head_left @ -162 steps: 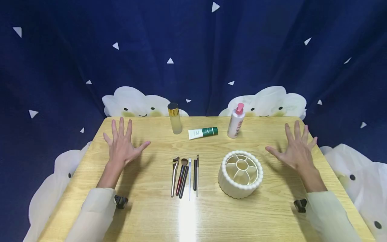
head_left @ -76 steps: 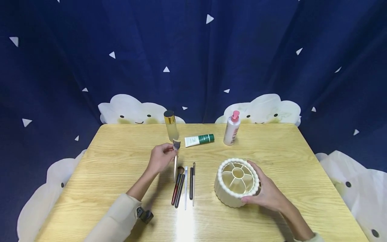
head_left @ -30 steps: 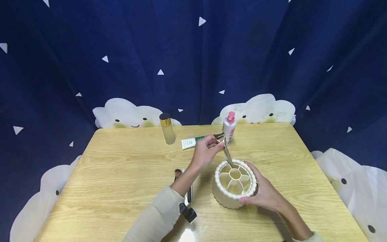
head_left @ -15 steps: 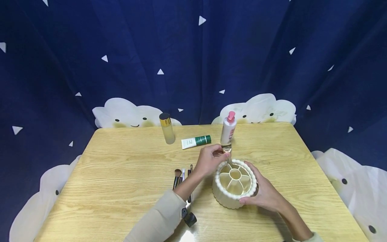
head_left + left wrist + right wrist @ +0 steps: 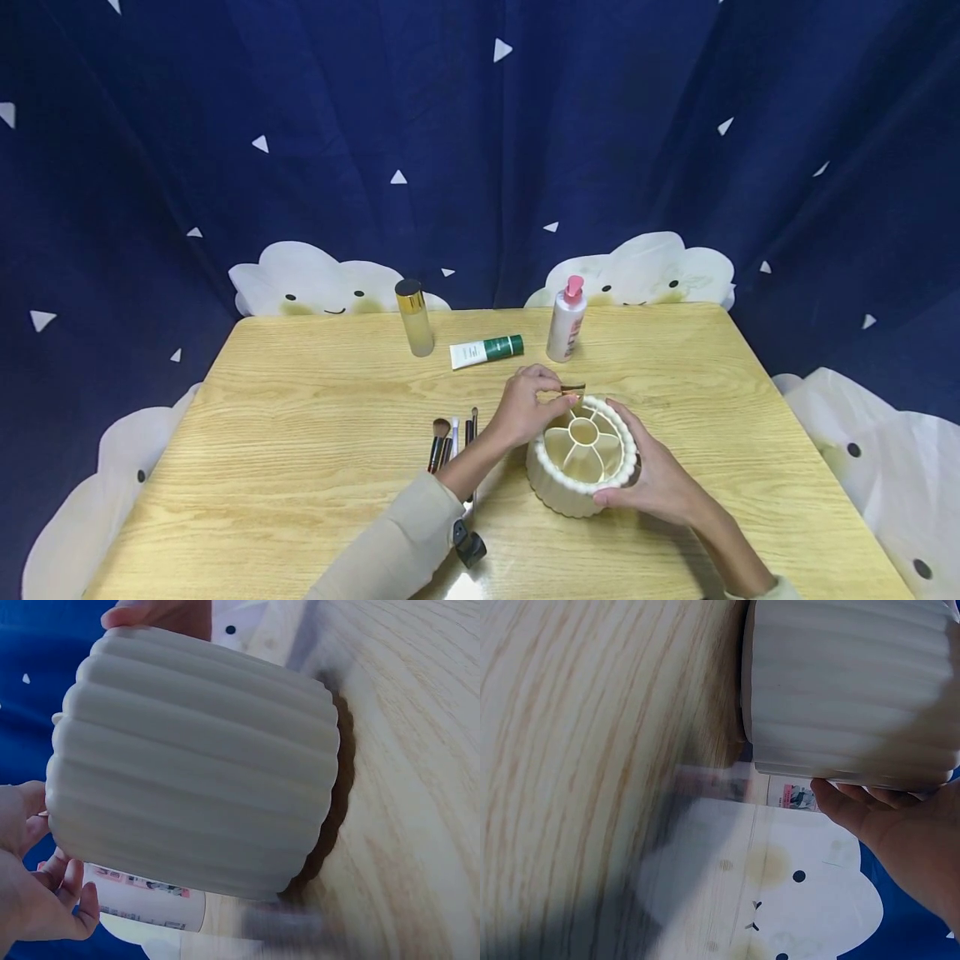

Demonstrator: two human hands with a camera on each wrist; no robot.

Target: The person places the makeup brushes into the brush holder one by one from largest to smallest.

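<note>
A cream ribbed makeup brush holder (image 5: 557, 482) with a beaded rim and several compartments around a round centre stands upright on the table. At its far rim, my left hand (image 5: 527, 407) pinches an upright metallic makeup brush (image 5: 574, 389); only the top shows, and the handle is down inside a back compartment. My right hand (image 5: 662, 479) grips the holder's right side, thumb at the near side and fingers behind. In the left wrist view the ribbed wall hides the brush. The right wrist view shows the right fingers (image 5: 847, 802) against the holder's wall.
Several makeup brushes (image 5: 441, 430) lie left of the holder, partly covered by the left forearm. Behind stand a gold-collared bottle (image 5: 416, 325) and a pink-pump bottle (image 5: 567, 321), with a white-and-green tube (image 5: 486, 351) lying between them. A dark blue curtain (image 5: 337, 150) hangs beyond the table (image 5: 300, 392).
My left hand has picked the metallic brush off the table, carried it right and lowered it into the holder's back compartment. My right hand has come to grip the holder and stayed there.
</note>
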